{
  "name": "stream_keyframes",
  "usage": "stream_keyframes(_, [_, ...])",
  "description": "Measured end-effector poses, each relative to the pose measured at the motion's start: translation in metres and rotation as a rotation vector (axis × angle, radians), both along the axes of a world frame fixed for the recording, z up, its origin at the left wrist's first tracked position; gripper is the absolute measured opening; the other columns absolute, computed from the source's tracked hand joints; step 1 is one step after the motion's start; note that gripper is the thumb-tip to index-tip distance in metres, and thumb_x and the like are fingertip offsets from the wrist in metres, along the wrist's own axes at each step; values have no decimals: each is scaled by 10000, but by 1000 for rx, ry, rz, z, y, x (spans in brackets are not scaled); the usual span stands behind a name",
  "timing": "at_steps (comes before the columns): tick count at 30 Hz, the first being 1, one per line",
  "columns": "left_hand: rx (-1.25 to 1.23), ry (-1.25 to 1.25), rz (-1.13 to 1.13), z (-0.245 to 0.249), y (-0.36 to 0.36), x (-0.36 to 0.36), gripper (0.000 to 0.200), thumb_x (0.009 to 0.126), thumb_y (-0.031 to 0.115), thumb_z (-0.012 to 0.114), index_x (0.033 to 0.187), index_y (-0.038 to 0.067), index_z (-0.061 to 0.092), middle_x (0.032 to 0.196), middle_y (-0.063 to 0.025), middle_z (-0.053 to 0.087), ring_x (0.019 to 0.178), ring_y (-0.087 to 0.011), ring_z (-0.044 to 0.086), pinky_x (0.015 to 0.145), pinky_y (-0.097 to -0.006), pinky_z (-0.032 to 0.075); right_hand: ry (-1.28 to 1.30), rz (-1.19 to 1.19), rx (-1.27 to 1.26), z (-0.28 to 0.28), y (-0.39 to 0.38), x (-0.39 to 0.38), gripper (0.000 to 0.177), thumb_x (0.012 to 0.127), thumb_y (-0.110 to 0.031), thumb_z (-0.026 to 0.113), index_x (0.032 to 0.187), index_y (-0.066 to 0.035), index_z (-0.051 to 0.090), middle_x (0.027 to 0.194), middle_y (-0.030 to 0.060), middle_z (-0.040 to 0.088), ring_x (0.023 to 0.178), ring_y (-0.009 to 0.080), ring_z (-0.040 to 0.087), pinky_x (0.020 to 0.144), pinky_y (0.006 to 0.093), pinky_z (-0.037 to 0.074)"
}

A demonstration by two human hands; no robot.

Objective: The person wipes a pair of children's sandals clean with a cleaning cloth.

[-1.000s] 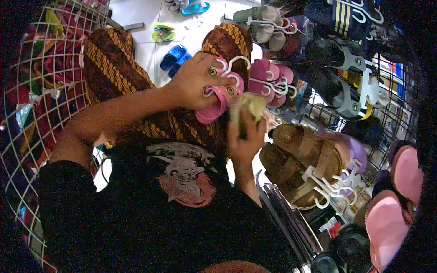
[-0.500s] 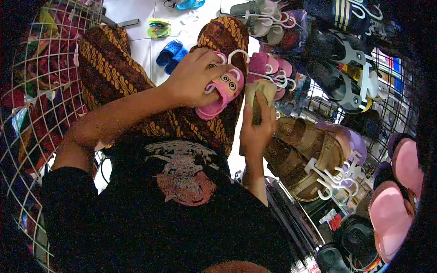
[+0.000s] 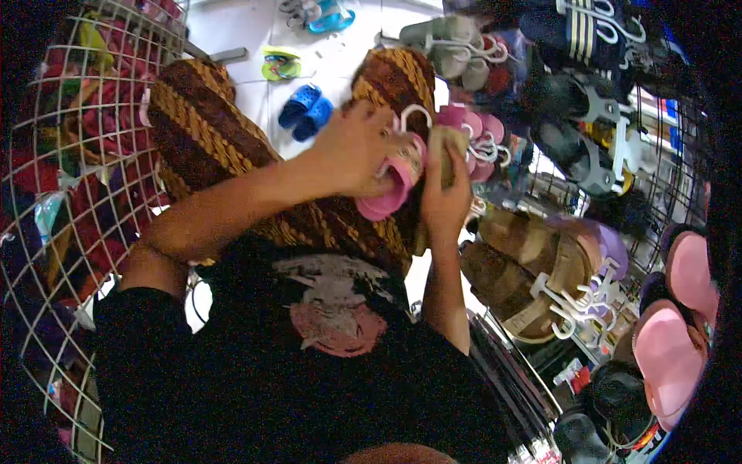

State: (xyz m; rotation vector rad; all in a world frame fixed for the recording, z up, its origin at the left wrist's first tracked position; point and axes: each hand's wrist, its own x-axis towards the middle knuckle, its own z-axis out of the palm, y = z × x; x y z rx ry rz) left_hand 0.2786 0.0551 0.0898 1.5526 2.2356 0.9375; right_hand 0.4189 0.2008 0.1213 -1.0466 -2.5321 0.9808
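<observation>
My left hand (image 3: pixel 357 158) is closed around a pair of pink children's slide sandals (image 3: pixel 384 199) with a cartoon-eyed strap, held over my lap. A white plastic hanger (image 3: pixel 418 113) sticks up from the sandals, its hook curving above the strap. Just to the right, the fingers of my right hand (image 3: pixel 448 207) are wrapped on a folded tan cloth (image 3: pixel 448 147). The cloth is right at the side of the pink strap. Motion blurs both hands a little.
To the left rises a wire grid (image 3: pixel 73 193) with colourful goods behind it. At right hang brown sandals (image 3: pixel 522 259), pink slippers (image 3: pixel 668 348) and black sandals (image 3: pixel 568 143). Blue clogs (image 3: pixel 307 112) and a green flip-flop (image 3: pixel 280 63) lie on the white tiled floor.
The cloth in my right hand has come closer to the pink slides, from beside them to the strap's edge. The whole view has shifted slightly, so surroundings appear lower and further right.
</observation>
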Motion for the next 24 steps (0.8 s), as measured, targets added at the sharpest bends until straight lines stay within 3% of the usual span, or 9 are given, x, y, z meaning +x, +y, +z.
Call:
stream_keyframes(4, [-139, 20, 36, 23, -8, -18, 680, 654, 374, 732, 1293, 218, 561, 1172, -204, 531, 1042, -431, 512, 789, -581, 477, 219, -28, -204, 14, -14, -28, 446, 962, -276, 575, 1275, 40, 553, 1280, 184, 583, 1202, 251, 524, 1058, 364, 363])
stream_keyframes(6, [-297, -34, 105, 45, -8, -40, 664, 656, 354, 736, 1282, 215, 561, 1161, -216, 530, 1037, -442, 512, 785, -579, 479, 184, 16, -105, 41, -25, -61, 421, 986, -253, 532, 1295, 32, 541, 1313, 164, 565, 1227, 244, 505, 1067, 353, 348])
stream_keyframes(9, [-198, 18, 432, 53, -8, -101, 700, 662, 298, 766, 1314, 239, 518, 1171, -209, 503, 1064, -429, 496, 808, -542, 488, 484, 140, -148, 51, -31, -121, 389, 1006, -233, 488, 1300, 17, 540, 1301, 154, 570, 1216, 245, 511, 1062, 348, 351])
stream_keyframes(13, [-176, 77, 767, 29, -19, -194, 703, 682, 344, 783, 1309, 211, 495, 1166, -197, 522, 1095, -415, 500, 896, -525, 470, 555, 201, -156, 58, -23, -221, 410, 1021, -269, 450, 1302, 18, 535, 1291, 149, 572, 1200, 242, 516, 1050, 348, 362])
stream_keyframes(15, [-153, -79, 845, -1, -25, -229, 718, 689, 338, 783, 1318, 172, 479, 1139, -204, 559, 1052, -405, 545, 889, -506, 480, 617, 171, -334, 36, -14, -277, 428, 1026, -297, 434, 1296, 17, 538, 1294, 146, 569, 1191, 240, 514, 1040, 348, 370])
stream_keyframes(17, [-30, -288, 893, -52, -36, -252, 729, 699, 336, 783, 1314, 115, 460, 1090, -208, 604, 991, -380, 600, 867, -470, 497, 463, 88, -517, -43, 6, -316, 455, 1010, -344, 442, 1270, 11, 557, 1286, 152, 570, 1187, 237, 506, 1021, 352, 383])
stream_keyframes(19, [149, -756, 912, -151, -46, -267, 755, 729, 342, 783, 1298, 23, 402, 1029, -215, 644, 920, -325, 653, 806, -397, 522, 358, -14, -615, -134, 18, -330, 508, 968, -372, 489, 1318, -3, 494, 1281, 175, 562, 1158, 262, 526, 999, 370, 402])
stream_keyframes(22, [43, -1096, 1031, -147, -42, -272, 790, 745, 344, 783, 1299, -12, 347, 989, -202, 644, 924, -282, 649, 801, -377, 521, 238, -88, -521, -193, 30, -343, 640, 906, -413, 560, 1389, -26, 398, 1274, 210, 550, 1116, 298, 556, 967, 398, 430])
stream_keyframes(24, [-69, -938, 1026, -146, -37, -282, 758, 763, 309, 777, 1271, -27, 325, 1000, -198, 627, 884, -254, 645, 770, -354, 524, 31, -54, -381, -169, 39, -346, 860, 862, -474, 604, 1472, -18, 205, 1256, 215, 544, 1036, 306, 586, 902, 390, 464])
